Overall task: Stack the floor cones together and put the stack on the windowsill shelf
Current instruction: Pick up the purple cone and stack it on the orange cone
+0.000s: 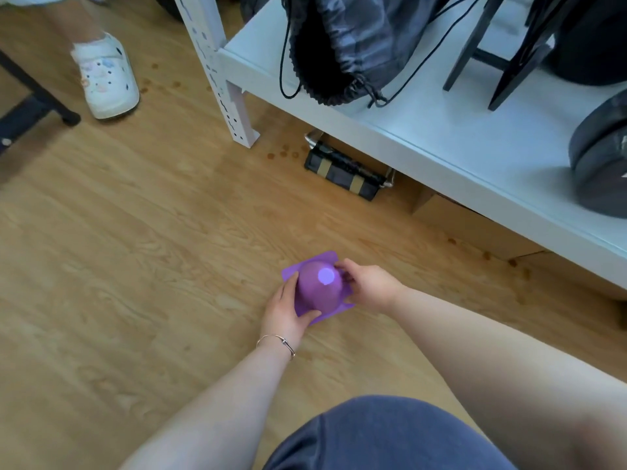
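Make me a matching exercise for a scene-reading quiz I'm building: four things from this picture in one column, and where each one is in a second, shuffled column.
Things
1. purple cone
2. drawstring bag
3. white clog
4. black and tan case

Places
A. on the floor under the shelf
B. on the floor, held between both hands
C. on top of the pale shelf
D. on a foot at the upper left

Pairs: 1-B, 2-C, 3-D, 4-A. The left hand and right hand flank the cone.
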### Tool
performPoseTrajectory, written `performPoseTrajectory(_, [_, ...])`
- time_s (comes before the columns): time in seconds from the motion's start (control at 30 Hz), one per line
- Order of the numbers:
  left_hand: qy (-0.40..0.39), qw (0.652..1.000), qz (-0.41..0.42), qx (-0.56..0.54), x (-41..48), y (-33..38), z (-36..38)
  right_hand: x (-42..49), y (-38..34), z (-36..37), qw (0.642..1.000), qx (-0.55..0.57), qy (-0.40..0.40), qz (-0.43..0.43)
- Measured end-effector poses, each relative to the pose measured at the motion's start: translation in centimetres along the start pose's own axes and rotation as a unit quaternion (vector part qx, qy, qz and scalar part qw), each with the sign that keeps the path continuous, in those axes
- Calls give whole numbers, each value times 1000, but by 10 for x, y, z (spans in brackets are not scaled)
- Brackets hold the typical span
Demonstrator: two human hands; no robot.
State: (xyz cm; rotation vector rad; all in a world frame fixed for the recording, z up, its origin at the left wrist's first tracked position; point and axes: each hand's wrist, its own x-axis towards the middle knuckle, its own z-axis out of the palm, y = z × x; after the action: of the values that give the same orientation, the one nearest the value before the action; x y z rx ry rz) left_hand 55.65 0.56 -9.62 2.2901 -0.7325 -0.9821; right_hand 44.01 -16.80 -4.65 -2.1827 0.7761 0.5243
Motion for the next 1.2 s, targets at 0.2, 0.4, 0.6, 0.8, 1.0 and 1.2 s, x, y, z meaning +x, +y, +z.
performPoseTrajectory(0.2, [-28, 1000, 3, 13, 2, 12, 7, -5, 16, 2, 999, 44, 12, 11])
performPoseTrajectory(0.4, [-79, 996, 50, 11, -2, 39, 27, -37, 52, 1, 988, 140, 34, 56])
performPoseTrajectory(0.6, [-131, 988, 75, -23, -12, 57, 37, -72, 69, 8, 956, 271, 57, 99])
performPoseTrajectory(0.8, [-156, 981, 109, -29, -36, 79, 56, -118, 92, 15, 941, 301, 104, 111])
performPoseTrajectory(1.0, [-151, 972, 180, 2, -61, 138, 63, -183, 113, -6, 917, 334, 196, 94])
performPoseTrajectory(1.2, [-150, 943, 290, 59, -99, 231, 60, -260, 129, -39, 878, 372, 293, 68])
